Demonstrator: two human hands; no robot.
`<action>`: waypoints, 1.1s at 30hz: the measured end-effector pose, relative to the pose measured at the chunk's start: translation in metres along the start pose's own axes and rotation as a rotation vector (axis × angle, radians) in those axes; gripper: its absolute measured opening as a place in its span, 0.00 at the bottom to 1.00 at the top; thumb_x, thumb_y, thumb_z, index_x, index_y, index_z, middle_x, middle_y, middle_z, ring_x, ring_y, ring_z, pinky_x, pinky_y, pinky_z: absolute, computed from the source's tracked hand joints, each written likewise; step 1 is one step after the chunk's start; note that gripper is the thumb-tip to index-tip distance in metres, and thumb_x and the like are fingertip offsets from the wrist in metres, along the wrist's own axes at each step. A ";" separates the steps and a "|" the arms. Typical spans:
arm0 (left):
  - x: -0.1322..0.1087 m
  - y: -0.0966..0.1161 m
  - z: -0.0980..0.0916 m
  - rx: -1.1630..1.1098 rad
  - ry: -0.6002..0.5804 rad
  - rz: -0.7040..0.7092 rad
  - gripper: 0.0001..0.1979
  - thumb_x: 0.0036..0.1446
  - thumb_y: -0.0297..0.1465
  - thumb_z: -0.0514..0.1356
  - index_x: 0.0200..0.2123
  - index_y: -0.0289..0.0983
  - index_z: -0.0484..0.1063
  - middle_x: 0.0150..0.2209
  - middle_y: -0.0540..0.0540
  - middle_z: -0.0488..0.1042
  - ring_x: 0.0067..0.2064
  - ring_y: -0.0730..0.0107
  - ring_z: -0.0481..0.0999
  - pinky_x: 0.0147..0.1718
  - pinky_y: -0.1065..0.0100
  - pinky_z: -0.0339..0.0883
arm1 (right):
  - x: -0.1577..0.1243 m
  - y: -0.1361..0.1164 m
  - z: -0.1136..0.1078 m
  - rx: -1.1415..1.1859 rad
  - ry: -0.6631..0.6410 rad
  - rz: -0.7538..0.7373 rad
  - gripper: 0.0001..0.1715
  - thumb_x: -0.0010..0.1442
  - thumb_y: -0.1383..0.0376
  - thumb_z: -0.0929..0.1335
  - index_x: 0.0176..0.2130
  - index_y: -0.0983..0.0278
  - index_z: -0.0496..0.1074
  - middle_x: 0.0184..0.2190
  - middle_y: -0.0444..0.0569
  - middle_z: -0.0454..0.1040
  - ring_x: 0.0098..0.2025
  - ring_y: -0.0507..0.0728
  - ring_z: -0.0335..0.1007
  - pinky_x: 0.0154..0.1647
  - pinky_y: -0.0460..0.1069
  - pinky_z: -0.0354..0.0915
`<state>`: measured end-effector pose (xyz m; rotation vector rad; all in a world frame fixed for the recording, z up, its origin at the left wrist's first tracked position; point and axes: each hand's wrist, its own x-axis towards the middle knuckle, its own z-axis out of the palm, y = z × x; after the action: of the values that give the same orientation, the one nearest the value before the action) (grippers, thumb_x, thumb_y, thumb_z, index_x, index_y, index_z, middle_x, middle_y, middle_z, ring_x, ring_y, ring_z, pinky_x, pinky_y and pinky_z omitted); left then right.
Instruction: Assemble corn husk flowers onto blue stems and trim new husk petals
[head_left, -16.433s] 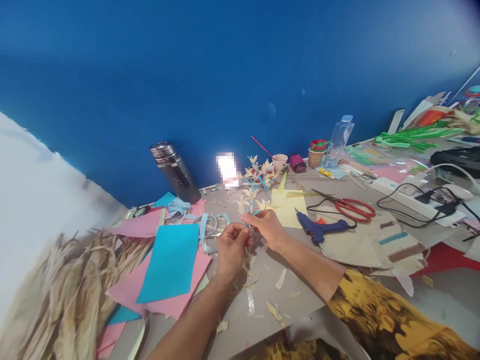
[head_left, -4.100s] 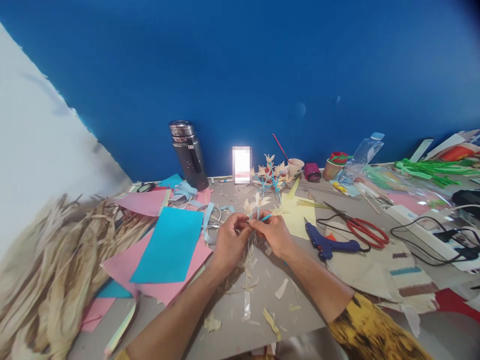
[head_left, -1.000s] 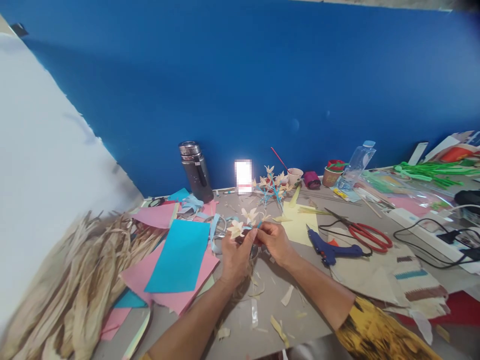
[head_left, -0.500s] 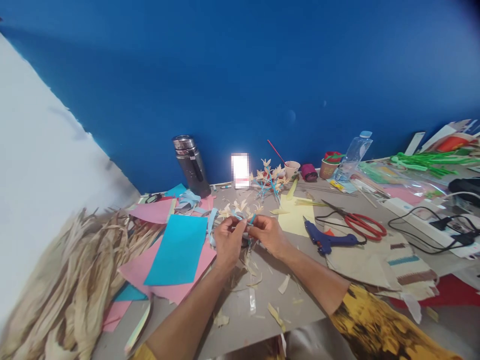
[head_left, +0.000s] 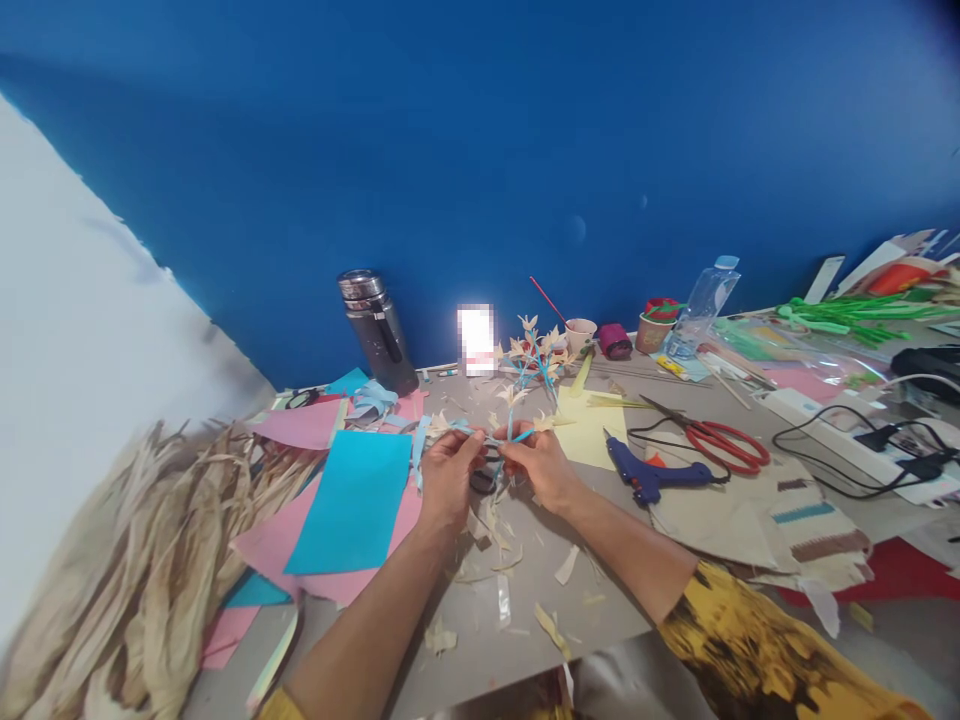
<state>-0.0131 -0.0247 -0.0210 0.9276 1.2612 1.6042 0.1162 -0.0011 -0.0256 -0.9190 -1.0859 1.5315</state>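
Both hands meet over the middle of the table on a small flower sprig (head_left: 504, 420) made of light-blue stems with cream husk blossoms. My left hand (head_left: 448, 479) pinches the stem from the left. My right hand (head_left: 538, 467) pinches it from the right, with the stems and blossoms rising above its fingers. A second, finished flower sprig (head_left: 535, 352) stands further back near the wall. Husk scraps (head_left: 491, 530) lie on the table below the hands.
A heap of dried husks (head_left: 142, 560) fills the left. Blue paper (head_left: 346, 500) lies on pink sheets. A blue glue gun (head_left: 651, 476), red scissors (head_left: 720, 445), yellow paper (head_left: 592, 425), a dark flask (head_left: 375, 330), cups, a water bottle (head_left: 697, 305) and a power strip (head_left: 847, 445) surround the work spot.
The sprig has been turned between the fingers, so its blossoms now spread wider to both sides. Both hands keep their pinch and stay at the same spot; the camera shifted slightly.
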 end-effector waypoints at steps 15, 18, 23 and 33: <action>-0.004 0.005 0.001 -0.034 -0.158 -0.050 0.12 0.43 0.33 0.70 0.34 0.36 0.79 0.28 0.50 0.76 0.28 0.74 0.71 0.30 0.72 0.63 | 0.001 -0.002 0.000 -0.004 0.018 -0.006 0.22 0.43 0.51 0.76 0.23 0.64 0.68 0.18 0.41 0.67 0.17 0.47 0.56 0.18 0.45 0.54; -0.005 0.006 0.001 -0.125 -0.139 -0.107 0.12 0.43 0.34 0.70 0.31 0.35 0.78 0.26 0.50 0.75 0.27 0.76 0.70 0.28 0.73 0.62 | 0.000 -0.003 0.000 -0.037 0.032 -0.026 0.21 0.45 0.52 0.75 0.24 0.64 0.68 0.18 0.41 0.67 0.18 0.47 0.56 0.19 0.45 0.55; -0.005 0.010 0.002 -0.227 -0.120 -0.165 0.14 0.42 0.38 0.72 0.29 0.35 0.76 0.26 0.50 0.74 0.27 0.76 0.71 0.29 0.73 0.64 | 0.000 -0.003 0.001 -0.126 0.042 -0.053 0.20 0.46 0.51 0.74 0.25 0.64 0.69 0.18 0.41 0.65 0.18 0.48 0.57 0.19 0.45 0.55; 0.000 -0.001 -0.003 -0.096 -0.149 -0.057 0.13 0.47 0.39 0.70 0.28 0.35 0.76 0.23 0.52 0.70 0.25 0.77 0.67 0.27 0.73 0.61 | -0.002 -0.005 -0.002 -0.180 -0.041 -0.036 0.22 0.49 0.49 0.72 0.23 0.64 0.67 0.17 0.40 0.64 0.17 0.47 0.54 0.17 0.44 0.53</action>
<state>-0.0162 -0.0254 -0.0223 0.9254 1.0885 1.5089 0.1199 -0.0025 -0.0216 -0.9879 -1.2784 1.4458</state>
